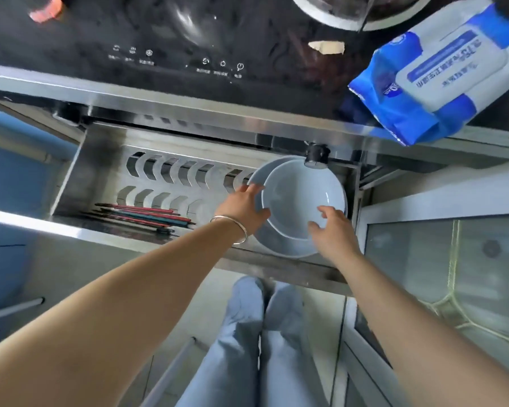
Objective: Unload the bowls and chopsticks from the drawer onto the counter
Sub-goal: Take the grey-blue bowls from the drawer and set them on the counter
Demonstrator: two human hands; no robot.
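Note:
A pulled-out steel drawer (71,174) holds two stacked pale blue bowls (297,189) at its right end, the smaller one nested in the larger. Several red and dark chopsticks (143,216) lie flat at the drawer's front left. My left hand (244,208), with a silver bangle on its wrist, rests on the left side of the bowls, fingers spread against the rims. My right hand (332,230) touches the front right rim of the inner bowl, fingers apart. The bowls still sit in the drawer.
Above the drawer is a black glass cooktop (171,69) with touch controls. A blue and white wet-wipe pack (441,74) lies at its right edge, overhanging the front. A pot base (350,10) stands at the top. A glass cabinet door (441,268) is to the right; my legs are below.

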